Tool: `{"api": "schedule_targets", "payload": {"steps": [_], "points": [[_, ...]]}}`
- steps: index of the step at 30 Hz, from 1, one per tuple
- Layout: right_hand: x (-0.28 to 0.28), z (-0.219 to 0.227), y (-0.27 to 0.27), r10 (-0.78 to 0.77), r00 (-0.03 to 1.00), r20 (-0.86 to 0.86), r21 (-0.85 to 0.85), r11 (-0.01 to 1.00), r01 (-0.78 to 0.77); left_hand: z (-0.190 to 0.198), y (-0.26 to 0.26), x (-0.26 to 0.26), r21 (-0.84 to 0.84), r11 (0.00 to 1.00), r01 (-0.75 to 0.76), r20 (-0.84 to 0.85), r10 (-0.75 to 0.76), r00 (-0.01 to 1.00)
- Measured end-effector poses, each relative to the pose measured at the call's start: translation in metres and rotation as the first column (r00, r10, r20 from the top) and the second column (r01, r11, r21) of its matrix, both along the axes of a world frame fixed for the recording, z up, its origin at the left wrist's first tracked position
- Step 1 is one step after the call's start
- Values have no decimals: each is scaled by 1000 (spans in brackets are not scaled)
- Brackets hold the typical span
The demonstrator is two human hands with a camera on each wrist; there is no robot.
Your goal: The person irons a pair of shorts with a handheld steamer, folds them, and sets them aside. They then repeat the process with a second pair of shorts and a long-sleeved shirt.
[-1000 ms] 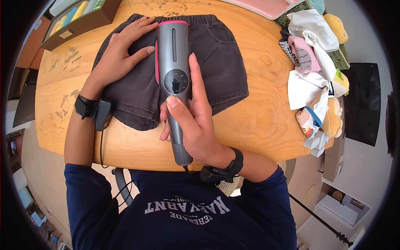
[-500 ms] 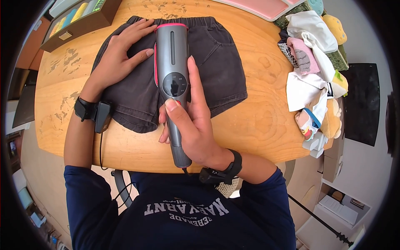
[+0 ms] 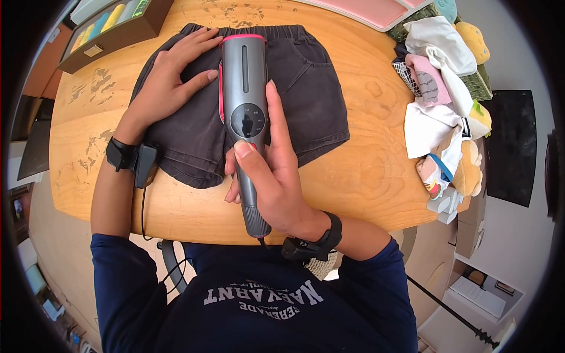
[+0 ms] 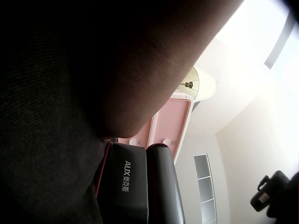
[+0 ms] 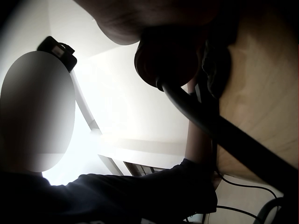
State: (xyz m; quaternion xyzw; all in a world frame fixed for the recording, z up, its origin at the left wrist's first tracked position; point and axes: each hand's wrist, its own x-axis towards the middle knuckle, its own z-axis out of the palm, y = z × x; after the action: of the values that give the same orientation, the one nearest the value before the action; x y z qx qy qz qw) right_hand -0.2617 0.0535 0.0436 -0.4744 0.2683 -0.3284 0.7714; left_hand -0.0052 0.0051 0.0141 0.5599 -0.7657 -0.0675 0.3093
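Dark grey shorts [image 3: 188, 126] lie flat in the head view, waistband away from the person. Over their middle lies a grey handheld garment steamer [image 3: 246, 76] with pink trim, its head close below the waistband. The right hand [image 3: 273, 176] grips its handle, thumb by a red button and index finger straight along the side. Spread on the left half of the shorts, the left hand [image 3: 170, 82] has its fingertips near the waistband and its thumb close beside the steamer. The left wrist view shows the steamer's lettered side [image 4: 126, 177]; in the right wrist view a cord [image 5: 205, 121] leaves the handle end.
All this is on a wooden table [image 3: 382, 176]. At the right edge, white clothes [image 3: 438, 50], a pink garment [image 3: 426, 79] and plush toys pile around a green basket [image 3: 478, 85]. A box of rolled cloths [image 3: 112, 35] stands back left, a pink tray [image 3: 371, 9] at the back.
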Motion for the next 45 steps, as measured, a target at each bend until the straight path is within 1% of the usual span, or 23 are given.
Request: {"api": "schedule_targets", "payload": {"steps": [11,14,26,28,35,37,45], "points": [[0,0,0,-2,1000,-17,-5,1000,2,-1,-1,1,10,1000,-6,-11,6,1000],[0,0,0,1,1000,-18,-5,1000,-1,-2,-1,1,-6,1000,14,-20,-14,1000],[0,1,0,-5,1000,-20,-2,1000,5,-4,0,3,11,1000,-16,17,15,1000],[0,1,0,-5,1000,-19,-3,1000,5,-1,1,3,71,997,20,-10,-19,1000],[0,2,0,2,1000,-24,11,1000,-2,-1,1,3,70,997,22,-6,-21,1000],[0,2,0,1,1000,-22,2,1000,-1,-5,1,3,29,999,-20,25,20,1000],[-1,1,0,3,1000,-14,-7,1000,-3,-5,1,3,35,999,-13,20,13,1000]]}}
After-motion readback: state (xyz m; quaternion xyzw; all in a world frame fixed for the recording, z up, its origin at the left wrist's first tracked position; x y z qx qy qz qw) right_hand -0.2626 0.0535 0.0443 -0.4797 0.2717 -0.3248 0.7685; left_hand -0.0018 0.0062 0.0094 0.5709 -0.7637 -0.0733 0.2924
